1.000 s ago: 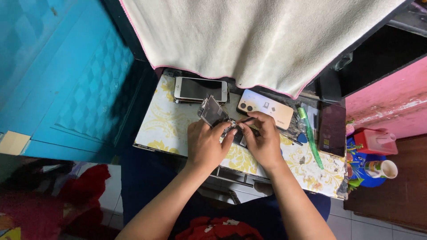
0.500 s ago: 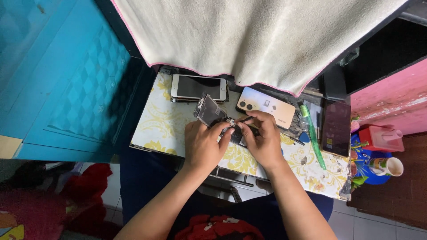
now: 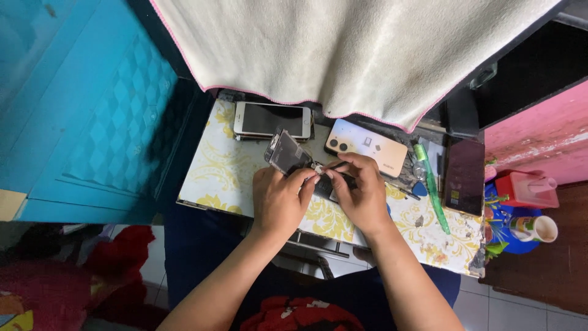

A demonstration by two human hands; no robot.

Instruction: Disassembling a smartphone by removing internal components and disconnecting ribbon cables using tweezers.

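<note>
The opened phone (image 3: pixel 318 178) lies on the table (image 3: pixel 226 171), screen panel (image 3: pixel 285 153) lifted but attached. The left hand (image 3: pixel 278 199) pinches its edge; the right hand (image 3: pixel 361 193) grips a thin tool (image 3: pixel 335 165) at the internals, so disassembly seems partway.

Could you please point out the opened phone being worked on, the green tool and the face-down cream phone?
opened phone (image 3: pixel 286 153), head view, lifted screen panel.
green tool (image 3: pixel 431 184), head view, mid shaft.
cream phone (image 3: pixel 367 147), head view, back cover.

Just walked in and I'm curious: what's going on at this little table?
A person is bent over an opened phone on the table. The left hand steadies it, with its lifted screen tilted up, while the right hand picks at the inside. Two other phones lie beyond.
</note>
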